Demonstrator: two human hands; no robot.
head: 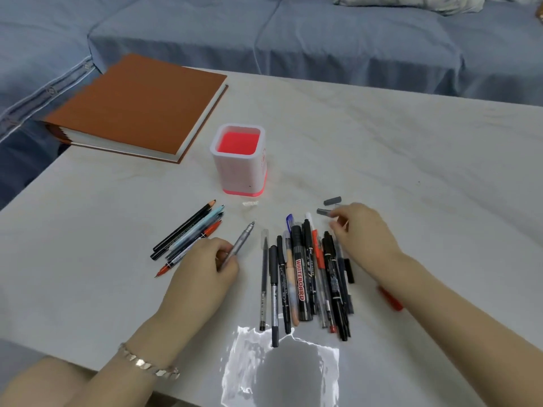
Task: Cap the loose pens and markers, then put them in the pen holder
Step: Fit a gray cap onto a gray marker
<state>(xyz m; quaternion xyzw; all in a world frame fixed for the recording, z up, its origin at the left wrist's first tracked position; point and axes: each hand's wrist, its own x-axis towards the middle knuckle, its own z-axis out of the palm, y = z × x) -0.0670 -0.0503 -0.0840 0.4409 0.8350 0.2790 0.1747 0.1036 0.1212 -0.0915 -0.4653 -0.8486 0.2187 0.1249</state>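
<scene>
A grey pen (pixel 238 245), uncapped, sits clamped in the left hand (pixel 202 271) fingers at lower centre. The right hand (pixel 364 230) fingers pinch a small grey cap (pixel 323 212) just right of the pile of pens (pixel 305 277). The pen holder (pixel 239 161) stands above, mid-frame, on the counter (pixel 411 171).

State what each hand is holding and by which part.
The left hand grips a grey pen by its lower barrel, tip pointing away. The right hand reaches for the small grey caps; whether it pinches one cannot be told.
</scene>
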